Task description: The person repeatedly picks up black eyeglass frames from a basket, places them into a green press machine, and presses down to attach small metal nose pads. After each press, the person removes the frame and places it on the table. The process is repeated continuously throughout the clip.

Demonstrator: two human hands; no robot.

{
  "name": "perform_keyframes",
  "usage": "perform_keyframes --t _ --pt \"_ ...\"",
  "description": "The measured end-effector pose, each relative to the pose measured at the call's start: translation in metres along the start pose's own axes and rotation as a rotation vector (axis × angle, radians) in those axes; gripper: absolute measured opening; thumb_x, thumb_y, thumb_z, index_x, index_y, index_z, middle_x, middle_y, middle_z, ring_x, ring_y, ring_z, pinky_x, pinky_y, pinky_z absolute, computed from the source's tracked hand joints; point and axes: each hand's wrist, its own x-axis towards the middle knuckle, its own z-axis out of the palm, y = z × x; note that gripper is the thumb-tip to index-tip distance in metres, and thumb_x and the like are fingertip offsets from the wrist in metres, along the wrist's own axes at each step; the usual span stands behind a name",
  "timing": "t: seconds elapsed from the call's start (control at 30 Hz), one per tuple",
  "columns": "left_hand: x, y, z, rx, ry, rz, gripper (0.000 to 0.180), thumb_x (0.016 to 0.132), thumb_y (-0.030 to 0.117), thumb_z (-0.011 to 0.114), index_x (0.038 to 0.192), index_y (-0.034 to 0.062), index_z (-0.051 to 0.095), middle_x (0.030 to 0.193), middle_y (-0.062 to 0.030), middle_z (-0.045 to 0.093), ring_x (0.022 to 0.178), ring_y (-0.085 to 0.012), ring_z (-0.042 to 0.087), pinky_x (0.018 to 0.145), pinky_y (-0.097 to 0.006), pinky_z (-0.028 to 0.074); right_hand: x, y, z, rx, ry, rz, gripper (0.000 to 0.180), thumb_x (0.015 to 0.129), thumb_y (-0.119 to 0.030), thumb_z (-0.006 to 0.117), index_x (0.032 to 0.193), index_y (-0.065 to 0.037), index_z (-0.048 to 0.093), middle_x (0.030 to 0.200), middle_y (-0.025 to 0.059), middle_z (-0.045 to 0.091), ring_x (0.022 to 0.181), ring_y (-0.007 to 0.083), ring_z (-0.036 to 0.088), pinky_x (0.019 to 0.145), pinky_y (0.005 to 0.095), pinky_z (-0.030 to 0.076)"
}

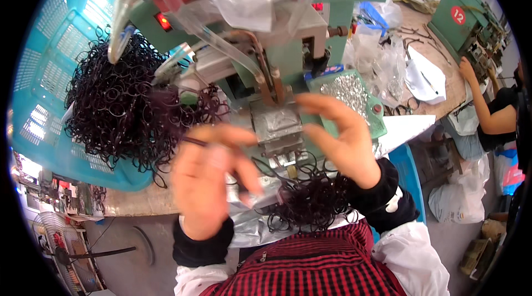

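Observation:
My left hand (208,177) hovers left of the small metal fixture (280,124) of a green bench machine, its fingers smeared by motion. A thin dark strip (194,140) shows at its knuckles; whether the hand grips it I cannot tell. On the fixture's right side is my right hand (346,141), with thumb and fingers apart and nothing visible between them. Behind my left hand rises a big heap of dark purple, glossy looped pieces (119,96). A smaller pile of similar loops (310,199) lies in front of the fixture, close to my apron.
A turquoise basket (41,69) holds the big heap. Right of the fixture, a green tray (378,124) contains small silvery metal bits. Plastic bags (388,66), scissors (409,106) and white paper (424,77) lie beyond. Another person's arm (479,99) works at a second green machine (457,16).

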Motion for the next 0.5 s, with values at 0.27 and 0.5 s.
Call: perform_keyframes --t 0.27,0.5 --pt "-0.001 -0.038 0.034 -0.419 -0.106 -0.819 0.046 0.110 0.036 0.037 0.122 -0.0016 0.060 0.063 -0.0056 0.058 0.047 -0.0086 0.046 0.040 -0.021 0.033 0.002 0.095 -0.059 -0.997 0.396 -0.231 0.010 0.076 -0.010 0.075 0.086 -0.008 0.073 0.108 0.0154 0.066 0.109 0.0373 0.060 0.088 0.0449 0.050" --pt "-0.007 -0.040 0.042 -0.382 0.045 -0.785 0.044 0.109 0.034 0.041 0.118 -0.0042 0.061 0.059 -0.0053 0.056 0.040 -0.0084 0.039 0.041 -0.021 0.031 0.021 0.102 -0.049 -0.881 0.472 -0.196 0.005 0.078 -0.012 0.074 0.081 -0.009 0.072 0.079 0.0084 0.060 0.084 0.0318 0.058 0.071 0.0434 0.046"
